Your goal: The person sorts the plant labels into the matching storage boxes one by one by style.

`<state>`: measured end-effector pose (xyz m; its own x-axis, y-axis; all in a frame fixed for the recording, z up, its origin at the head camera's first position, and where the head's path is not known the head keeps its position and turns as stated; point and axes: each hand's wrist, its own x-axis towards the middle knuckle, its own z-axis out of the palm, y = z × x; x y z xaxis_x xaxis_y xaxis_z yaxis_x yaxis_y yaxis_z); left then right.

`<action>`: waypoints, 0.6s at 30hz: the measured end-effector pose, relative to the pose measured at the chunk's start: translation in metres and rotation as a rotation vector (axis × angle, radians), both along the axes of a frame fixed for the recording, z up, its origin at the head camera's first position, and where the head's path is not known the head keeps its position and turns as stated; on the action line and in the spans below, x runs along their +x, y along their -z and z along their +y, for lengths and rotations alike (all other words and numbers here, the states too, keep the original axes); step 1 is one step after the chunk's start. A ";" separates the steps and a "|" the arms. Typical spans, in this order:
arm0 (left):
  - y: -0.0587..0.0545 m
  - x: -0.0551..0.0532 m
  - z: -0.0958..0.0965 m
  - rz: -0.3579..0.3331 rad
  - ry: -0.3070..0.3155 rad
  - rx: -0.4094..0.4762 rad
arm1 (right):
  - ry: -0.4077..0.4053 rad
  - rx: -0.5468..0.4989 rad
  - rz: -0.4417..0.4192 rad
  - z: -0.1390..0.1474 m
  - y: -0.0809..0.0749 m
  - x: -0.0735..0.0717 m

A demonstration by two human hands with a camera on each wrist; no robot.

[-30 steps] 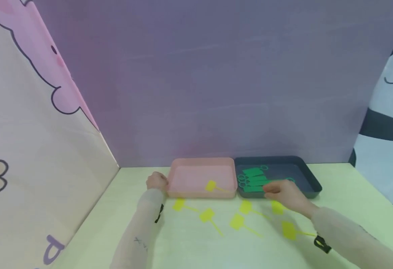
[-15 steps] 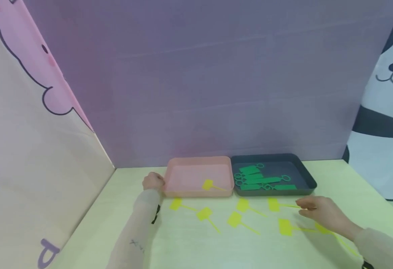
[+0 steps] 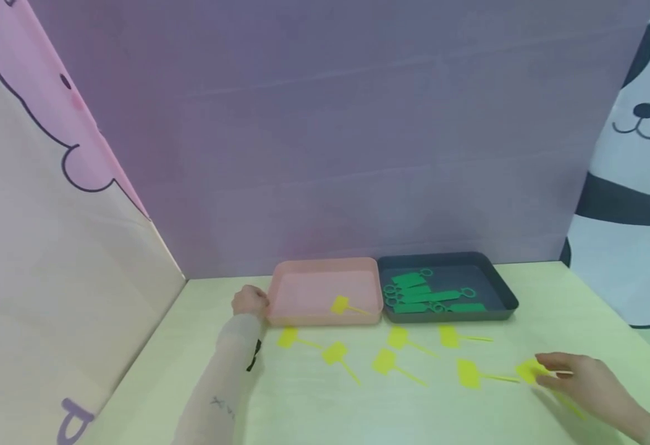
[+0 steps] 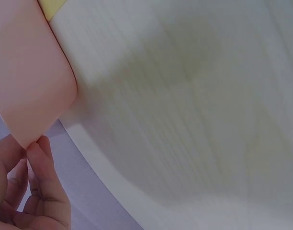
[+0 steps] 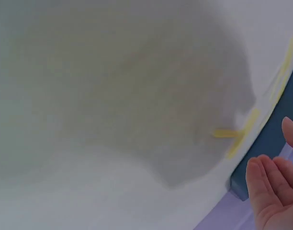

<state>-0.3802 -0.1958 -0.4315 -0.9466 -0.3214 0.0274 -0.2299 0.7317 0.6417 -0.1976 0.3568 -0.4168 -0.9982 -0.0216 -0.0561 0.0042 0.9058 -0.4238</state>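
Observation:
My left hand [image 3: 249,301] pinches the left rim of the pink tray [image 3: 297,321]; the left wrist view shows its thumb and finger [image 4: 40,160] on the tray's corner. Over the table's right side is my right hand [image 3: 594,386], thumb and fingers apart. Just under its fingertips lies a yellow tag [image 3: 529,371] with a thin strap, partly hidden by the hand. Nothing shows between the fingers [image 5: 261,179] in the right wrist view. One yellow tag [image 3: 340,305] lies in the pink tray. Several green tags [image 3: 430,297] with ring ends lie in the dark tray [image 3: 469,316].
Several more yellow tags lie spread in front of the trays, such as a yellow tag [image 3: 468,373] left of my right hand. Both trays stand side by side against a purple backdrop [image 3: 325,154]. Printed panels flank the pale table [image 3: 303,408].
My right hand has moved from above the dark tray toward the right front, over a yellow tag. A green tag now shows where the hand was. My left hand has stayed at the pink tray.

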 end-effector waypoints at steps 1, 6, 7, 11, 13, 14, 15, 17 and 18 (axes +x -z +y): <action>-0.001 0.001 0.000 0.000 0.001 -0.003 | 0.027 -0.002 -0.035 0.002 0.003 0.001; -0.003 0.002 0.000 0.003 0.005 -0.007 | 0.139 0.014 -0.201 0.010 0.020 0.008; -0.003 0.003 0.000 0.000 0.001 -0.007 | 0.162 0.008 -0.238 0.010 0.024 0.008; -0.004 0.005 0.000 -0.012 -0.013 -0.001 | 0.236 -0.018 -0.303 0.008 0.036 0.010; -0.004 0.006 0.001 -0.017 -0.019 0.002 | 0.253 -0.013 -0.272 0.007 0.040 0.011; -0.004 0.006 0.001 -0.018 -0.020 0.003 | 0.255 -0.006 -0.240 0.007 0.041 0.011; -0.004 0.006 0.001 -0.019 -0.021 0.006 | 0.252 0.000 -0.207 0.008 0.041 0.012; -0.004 0.006 0.002 -0.013 -0.017 0.004 | 0.246 0.011 -0.138 0.010 0.041 0.012; -0.004 0.006 0.002 -0.011 -0.017 0.002 | 0.248 0.008 -0.114 0.010 0.041 0.012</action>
